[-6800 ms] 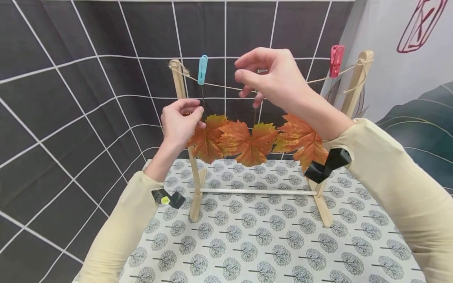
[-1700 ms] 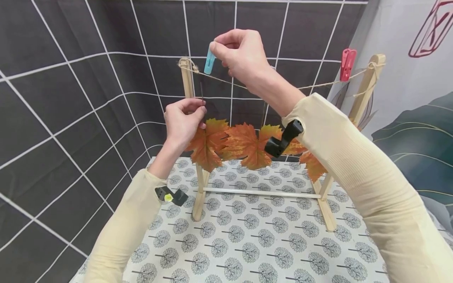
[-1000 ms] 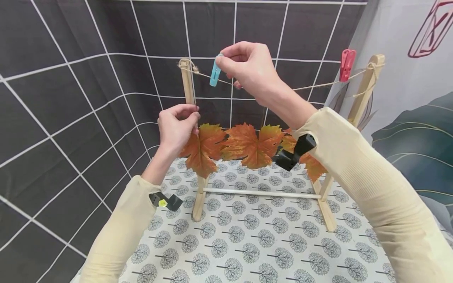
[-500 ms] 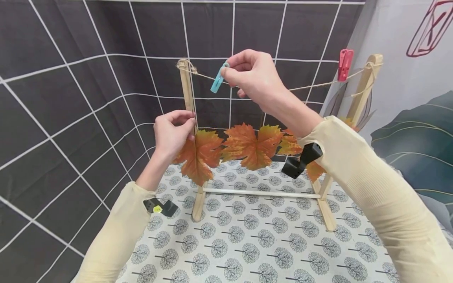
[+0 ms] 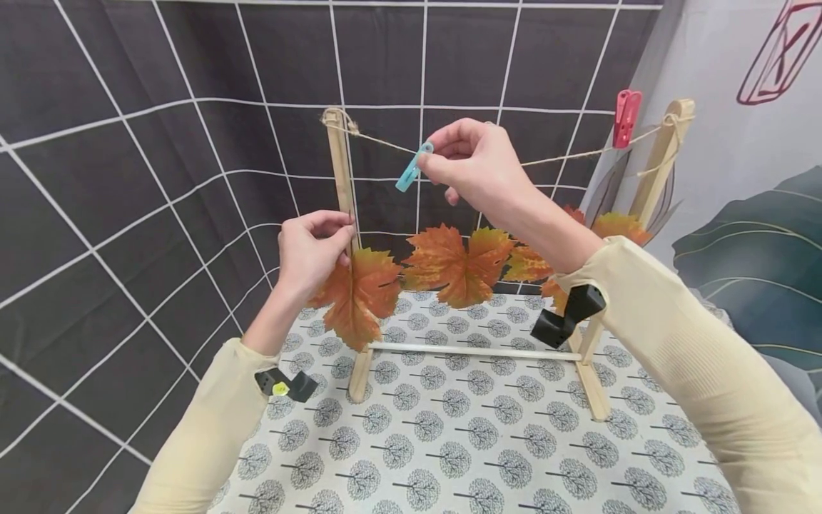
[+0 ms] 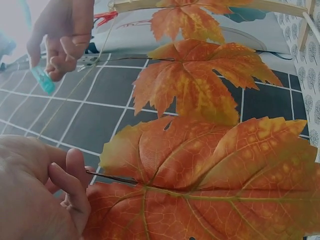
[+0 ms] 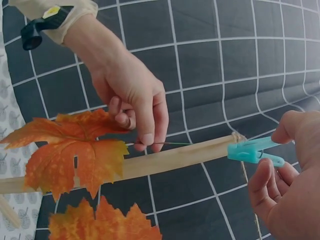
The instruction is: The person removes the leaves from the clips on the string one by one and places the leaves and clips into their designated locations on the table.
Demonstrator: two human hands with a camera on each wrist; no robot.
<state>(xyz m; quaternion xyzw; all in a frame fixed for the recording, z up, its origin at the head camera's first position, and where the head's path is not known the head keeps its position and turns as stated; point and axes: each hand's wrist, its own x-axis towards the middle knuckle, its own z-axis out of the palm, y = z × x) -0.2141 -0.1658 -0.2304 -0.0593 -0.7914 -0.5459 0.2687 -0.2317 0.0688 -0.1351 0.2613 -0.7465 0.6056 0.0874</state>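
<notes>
My left hand (image 5: 311,250) pinches the thin dark stem (image 6: 115,177) of an orange maple leaf (image 5: 362,296) in front of the rack's left post. This leaf hangs below the twine (image 5: 382,143), apart from it. Between thumb and fingers, my right hand (image 5: 481,160) holds a light blue clothespin (image 5: 414,168), tilted, just in front of the twine. In the right wrist view nothing shows in the clothespin's (image 7: 245,151) tip. A second maple leaf (image 5: 459,268) hangs in the middle; my right hand hides the top of its stem.
The twine runs between two wooden posts (image 5: 661,160), with a red clothespin (image 5: 626,118) clipped near the right one. More orange leaves (image 5: 619,227) hang behind my right forearm. A white rod (image 5: 475,350) joins the rack's feet on a tree-patterned tablecloth (image 5: 443,457). Dark gridded cloth stands behind.
Earlier the blue clothespin was clipped on the twine above the left leaf's stem. My right hand has taken it off and moved it right and down; my left hand has lowered the leaf leftward.
</notes>
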